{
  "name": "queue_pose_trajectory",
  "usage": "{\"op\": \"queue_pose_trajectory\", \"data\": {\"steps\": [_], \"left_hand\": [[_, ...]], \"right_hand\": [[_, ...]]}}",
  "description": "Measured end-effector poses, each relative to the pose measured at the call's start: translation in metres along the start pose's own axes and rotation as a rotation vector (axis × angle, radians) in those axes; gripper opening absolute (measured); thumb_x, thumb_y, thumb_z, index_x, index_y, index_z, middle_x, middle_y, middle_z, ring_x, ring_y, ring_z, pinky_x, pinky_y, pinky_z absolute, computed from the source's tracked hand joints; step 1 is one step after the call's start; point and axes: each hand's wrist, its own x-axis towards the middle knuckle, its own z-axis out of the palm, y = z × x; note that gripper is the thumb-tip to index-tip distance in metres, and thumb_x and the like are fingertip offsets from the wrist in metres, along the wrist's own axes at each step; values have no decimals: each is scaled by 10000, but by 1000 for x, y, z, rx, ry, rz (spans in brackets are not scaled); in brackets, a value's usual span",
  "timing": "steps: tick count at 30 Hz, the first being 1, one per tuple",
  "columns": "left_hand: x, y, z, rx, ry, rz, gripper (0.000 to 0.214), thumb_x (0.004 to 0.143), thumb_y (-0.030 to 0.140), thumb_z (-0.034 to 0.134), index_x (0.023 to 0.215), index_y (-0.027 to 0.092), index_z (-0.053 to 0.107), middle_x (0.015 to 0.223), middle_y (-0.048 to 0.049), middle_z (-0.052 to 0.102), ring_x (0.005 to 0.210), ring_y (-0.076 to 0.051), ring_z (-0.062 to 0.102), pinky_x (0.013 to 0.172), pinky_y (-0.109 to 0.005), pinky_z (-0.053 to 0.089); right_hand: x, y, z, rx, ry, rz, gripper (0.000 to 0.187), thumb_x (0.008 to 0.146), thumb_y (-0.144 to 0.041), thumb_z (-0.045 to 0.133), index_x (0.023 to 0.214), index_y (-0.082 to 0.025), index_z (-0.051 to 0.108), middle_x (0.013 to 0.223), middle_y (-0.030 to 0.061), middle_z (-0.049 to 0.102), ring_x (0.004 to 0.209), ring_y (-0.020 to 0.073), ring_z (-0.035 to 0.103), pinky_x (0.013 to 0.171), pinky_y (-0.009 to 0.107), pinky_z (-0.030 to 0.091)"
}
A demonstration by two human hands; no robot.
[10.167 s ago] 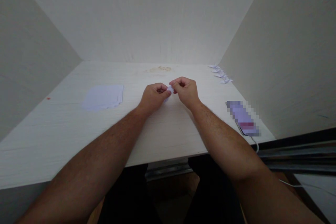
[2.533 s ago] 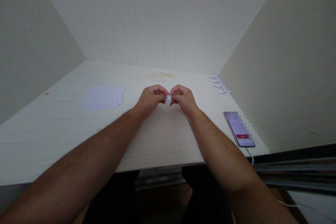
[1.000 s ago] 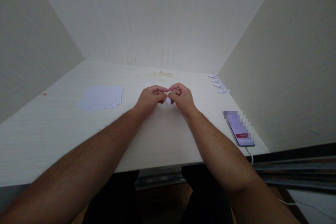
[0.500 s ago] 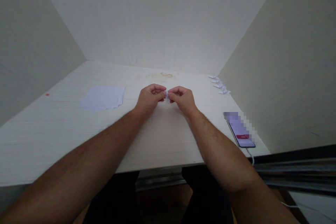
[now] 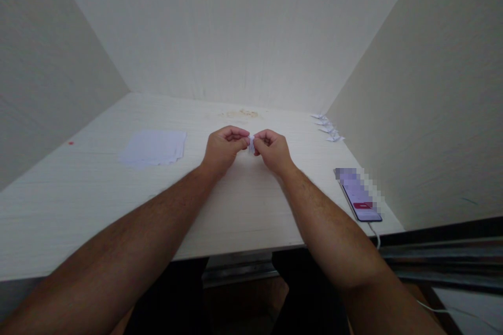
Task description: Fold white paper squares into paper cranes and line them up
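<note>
Between my two hands is a small folded piece of white paper (image 5: 251, 144), held just above the middle of the desk. My left hand (image 5: 227, 143) pinches its left side with thumb and fingertips. On the other side, my right hand (image 5: 271, 146) grips it the same way, fingers curled. The fingers cover much of the paper, so its full shape is hidden. At the far right, several folded white paper figures (image 5: 330, 130), pointed like origami cranes, stand in a row by the side wall.
A stack of white paper sheets (image 5: 154, 146) lies left of my hands. A phone (image 5: 358, 194) with a white cable (image 5: 375, 234) rests near the right edge. Panels enclose the white desk (image 5: 98, 188) at the back and both sides. Brownish marks (image 5: 243, 113) show behind my hands.
Both hands keep hold of the folded paper, and slightly more of it shows between the fingertips. The right fingers have shifted a little. Otherwise the desk looks the same.
</note>
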Motion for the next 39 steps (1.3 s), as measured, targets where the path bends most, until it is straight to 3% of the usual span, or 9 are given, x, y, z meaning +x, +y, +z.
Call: {"op": "queue_pose_trajectory", "data": {"steps": [7,14,23,33,39], "left_hand": [[-2,3,2,77,14,24,211,611,213,813,728,158,646,678,-12,667,636,-117,605,647,-259,492],[-5,7,4,285,11,134,120,706,213,739,730,173,628,682,-12,652,620,-113,574,584,-236,443],[-6,10,5,179,-107,23,161,680,220,754,735,164,613,667,-22,667,600,-121,610,571,-244,464],[-6,9,3,178,-146,68,196,642,132,712,814,187,635,575,39,614,495,-82,536,479,-202,362],[-9,13,6,145,-144,-36,149,674,145,661,819,179,648,540,13,646,500,-131,616,530,-250,486]], "right_hand": [[-2,-1,0,-89,19,-69,136,774,-334,652,770,-206,605,598,-41,600,540,104,551,542,249,446],[0,2,-1,-51,17,-95,135,788,-333,633,760,-208,591,579,-45,593,508,106,556,512,251,444],[2,1,-5,41,-65,13,205,747,-381,695,734,-206,591,565,-41,610,503,101,567,516,243,473],[2,2,-4,56,-94,-12,213,713,-347,743,746,-203,590,552,-51,597,488,91,542,479,224,423],[2,3,-7,134,-134,36,285,718,-400,767,799,-216,565,566,-55,625,493,103,579,496,236,460]]}}
